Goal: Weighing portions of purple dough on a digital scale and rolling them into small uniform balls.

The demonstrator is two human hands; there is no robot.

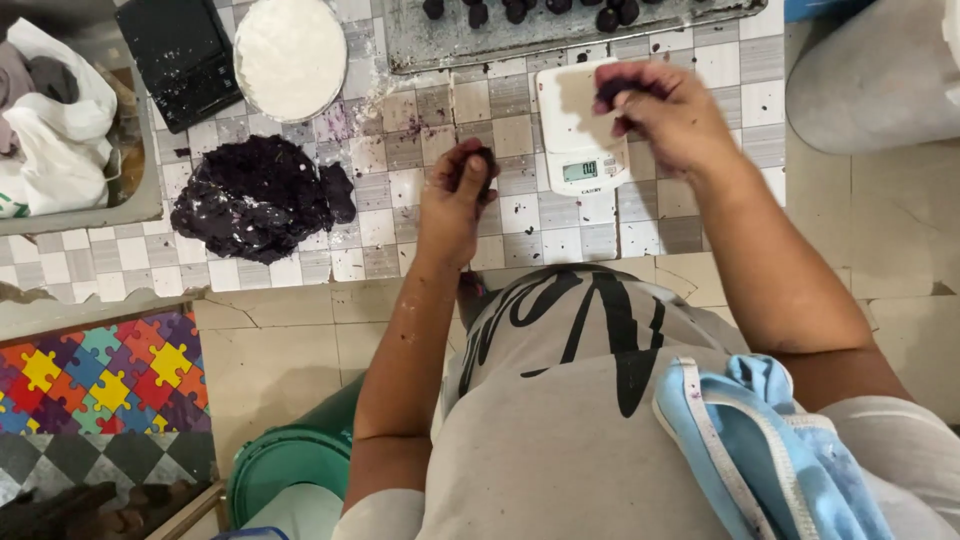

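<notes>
Head view: both hands (455, 190) (665, 110) pinch purple dough (612, 90) above scale (575, 135).

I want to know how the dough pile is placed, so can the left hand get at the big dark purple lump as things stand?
Probably yes. The left hand, pinching a small dark piece, is close to the purple dough lump, with only bare checked table between them.

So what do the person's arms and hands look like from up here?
Both forearms are bare, without gloves, watch or rings that I can see. The left hand and right hand carry dark purple smears, mostly on the fingers. Short grey sleeves end near the shoulders.
</notes>
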